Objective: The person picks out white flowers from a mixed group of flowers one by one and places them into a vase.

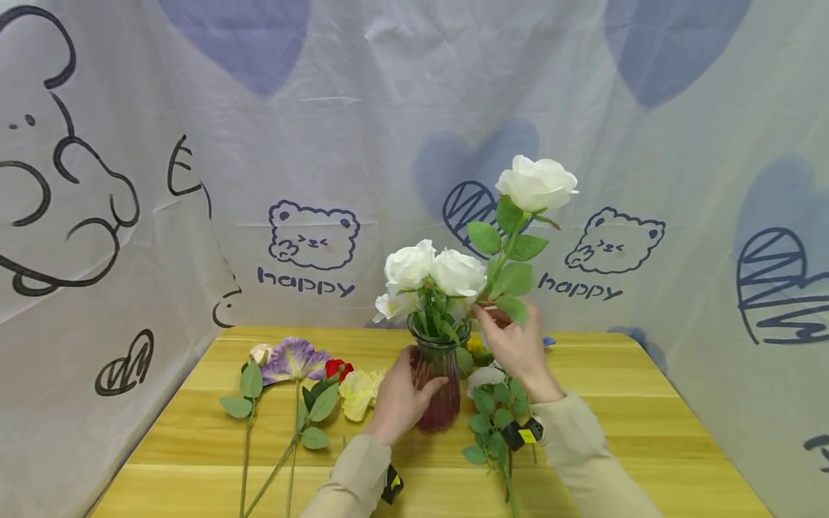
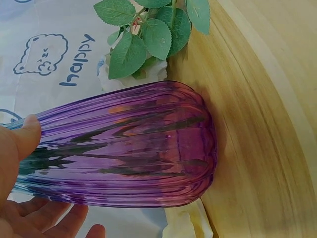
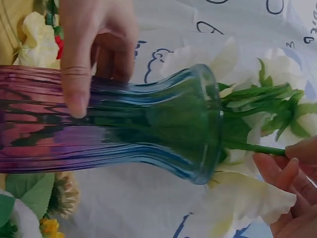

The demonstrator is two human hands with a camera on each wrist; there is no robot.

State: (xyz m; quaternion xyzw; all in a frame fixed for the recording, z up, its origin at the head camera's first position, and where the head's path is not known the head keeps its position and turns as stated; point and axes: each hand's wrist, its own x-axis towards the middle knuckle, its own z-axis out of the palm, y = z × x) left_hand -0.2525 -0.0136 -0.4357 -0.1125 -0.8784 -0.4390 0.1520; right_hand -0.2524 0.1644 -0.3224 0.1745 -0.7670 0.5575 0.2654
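Observation:
A ribbed glass vase (image 1: 439, 388), pinkish purple below and bluish at its flared rim, stands upright on the table. My left hand (image 1: 400, 397) grips its side, thumb across the front and fingers behind. Several white flowers (image 1: 432, 270) stand in the vase, their stems visible through the glass (image 2: 133, 148). Above the rim, my right hand (image 1: 518, 345) pinches the green stem (image 3: 255, 148) of a tall white rose (image 1: 536, 184). In the right wrist view that stem reaches the vase mouth; the rose's leaves (image 1: 516, 278) partly cover the fingers.
Left of the vase lie a purple flower (image 1: 296, 360), a red rose (image 1: 338, 370) and a yellow flower (image 1: 359, 394) on the wooden table (image 1: 175, 446). To its right lies a leafy stem (image 1: 499, 417) with a white bloom. A printed cloth (image 1: 388, 144) hangs behind.

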